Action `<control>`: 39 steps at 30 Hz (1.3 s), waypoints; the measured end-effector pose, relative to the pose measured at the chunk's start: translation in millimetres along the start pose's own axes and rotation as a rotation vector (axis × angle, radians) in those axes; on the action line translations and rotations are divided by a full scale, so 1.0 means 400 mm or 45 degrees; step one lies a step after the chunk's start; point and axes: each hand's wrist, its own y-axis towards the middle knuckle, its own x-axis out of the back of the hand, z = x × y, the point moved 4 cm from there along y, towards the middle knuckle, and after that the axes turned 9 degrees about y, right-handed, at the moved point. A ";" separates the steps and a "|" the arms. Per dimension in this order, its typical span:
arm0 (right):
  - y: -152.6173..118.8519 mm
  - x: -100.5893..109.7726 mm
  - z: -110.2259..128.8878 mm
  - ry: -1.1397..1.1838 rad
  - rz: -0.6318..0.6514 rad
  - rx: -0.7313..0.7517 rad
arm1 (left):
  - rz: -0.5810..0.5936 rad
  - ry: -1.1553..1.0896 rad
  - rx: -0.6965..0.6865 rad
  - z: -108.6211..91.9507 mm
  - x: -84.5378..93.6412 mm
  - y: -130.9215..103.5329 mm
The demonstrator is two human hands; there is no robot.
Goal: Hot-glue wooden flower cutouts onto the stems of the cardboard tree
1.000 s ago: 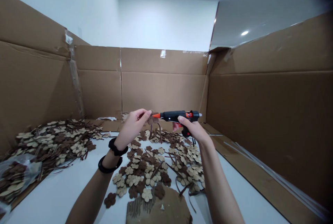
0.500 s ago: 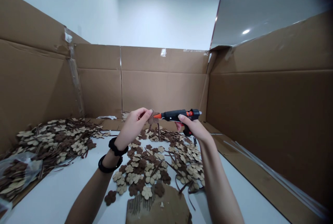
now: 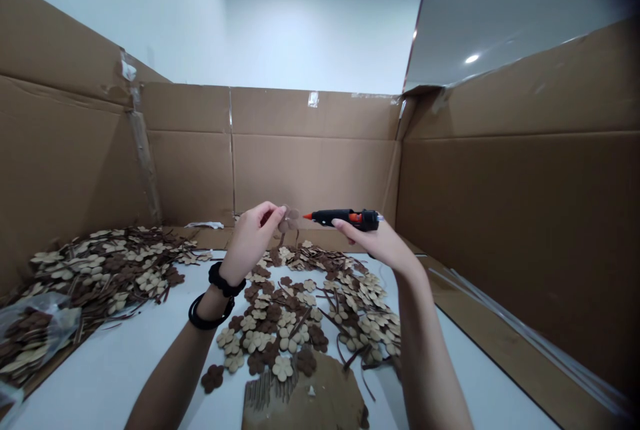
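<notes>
Between thumb and fingers, my left hand [image 3: 257, 233] pinches a flower cutout [image 3: 289, 219] with strips hanging below it. My right hand [image 3: 373, 240] is wrapped round a black glue gun [image 3: 340, 219], which lies level with its orange nozzle pointing left. A small gap separates the nozzle tip from the flower's petals. Both hands are raised above a spread of brown and beige flower cutouts [image 3: 287, 319] on the white table. A torn cardboard piece [image 3: 320, 397] lies at the near edge, with cutouts along its top.
Tall cardboard walls [image 3: 315, 170] enclose the table at the back and both sides. A large heap of flower cutouts and strips [image 3: 115, 263] lies at left, beside a clear plastic bag [image 3: 37, 330] of more. Clear glue sticks [image 3: 525, 337] lie along the right side.
The nozzle was against the flower and is now apart from it. My right hand has tilted and drawn the glue gun slightly right, while my left hand moved slightly left with the flower.
</notes>
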 end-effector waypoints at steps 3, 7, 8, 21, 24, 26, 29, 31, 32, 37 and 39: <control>-0.006 0.020 0.015 0.001 -0.181 0.073 | -0.011 0.041 -0.022 -0.006 0.002 -0.002; 0.002 -0.015 0.012 0.362 -0.110 0.163 | 0.101 0.066 -0.060 -0.018 -0.025 -0.009; 0.007 -0.030 0.007 0.438 -0.067 0.141 | 0.124 0.067 -0.065 -0.020 -0.034 -0.011; 0.040 -0.084 -0.034 0.516 -0.012 0.032 | 0.196 0.111 -0.090 -0.016 -0.090 -0.007; 0.039 -0.085 -0.030 0.529 -0.021 0.029 | 0.162 0.129 -0.085 -0.015 -0.093 -0.007; 0.041 -0.086 -0.032 0.530 0.006 0.040 | 0.150 0.110 -0.081 -0.013 -0.095 -0.007; 0.047 -0.078 -0.044 0.515 -0.010 0.043 | 0.160 -0.014 -0.098 -0.005 -0.109 0.001; 0.051 -0.068 -0.054 0.508 -0.060 0.037 | 0.125 -0.115 -0.111 0.014 -0.129 0.011; 0.053 -0.060 -0.058 0.507 -0.098 0.036 | 0.103 -0.126 -0.112 0.030 -0.146 0.015; 0.051 -0.020 -0.066 0.493 -0.359 0.072 | 0.439 0.567 -0.251 0.137 -0.317 -0.013; 0.049 -0.009 -0.064 0.506 -0.432 0.085 | 0.619 0.734 -0.349 0.180 -0.394 -0.050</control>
